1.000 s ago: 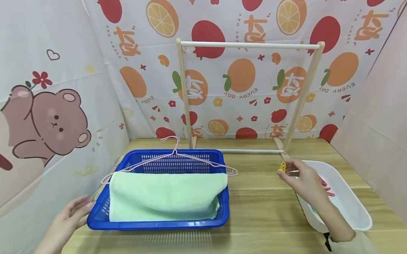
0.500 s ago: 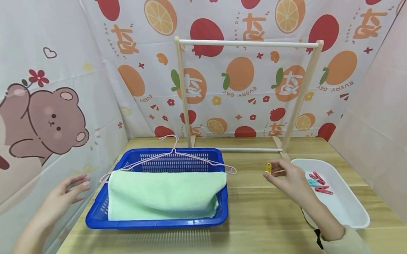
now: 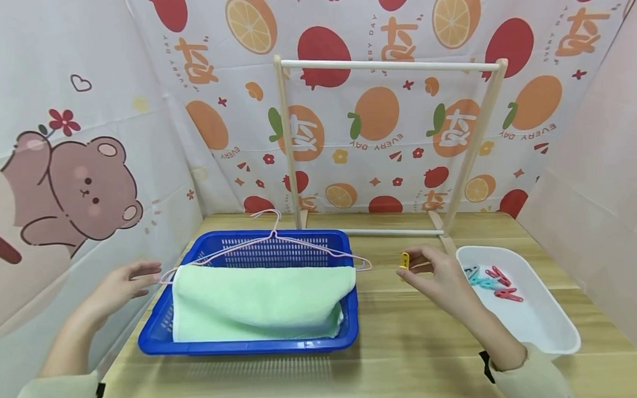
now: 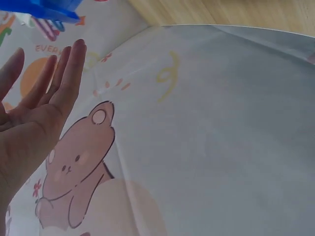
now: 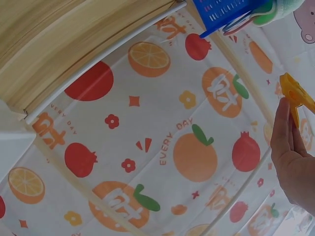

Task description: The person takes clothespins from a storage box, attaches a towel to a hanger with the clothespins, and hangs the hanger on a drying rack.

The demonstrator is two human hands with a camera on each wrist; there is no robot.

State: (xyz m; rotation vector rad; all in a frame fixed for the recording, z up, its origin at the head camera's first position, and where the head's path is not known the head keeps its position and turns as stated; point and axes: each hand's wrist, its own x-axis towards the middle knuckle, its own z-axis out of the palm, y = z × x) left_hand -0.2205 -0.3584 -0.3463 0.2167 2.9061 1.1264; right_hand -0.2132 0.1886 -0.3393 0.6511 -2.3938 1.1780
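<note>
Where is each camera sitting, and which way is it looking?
Head: looks forward and down at the blue basket and drying rack; left hand and right hand show.
Left wrist: looks past the open left hand at the bear curtain.
Right wrist: tilted view of the fruit curtain; fingers pinch the yellow clip.
Shared: the basket corner shows in all three views, the clip in two.

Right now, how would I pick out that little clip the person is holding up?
Find the wooden drying rack at the back of the wooden table. In front of its right foot, the right hand pinches a small yellow plastic clothespin. It is the only yellow one; the other pegs, red and teal, lie in the white plastic tub.
</note>
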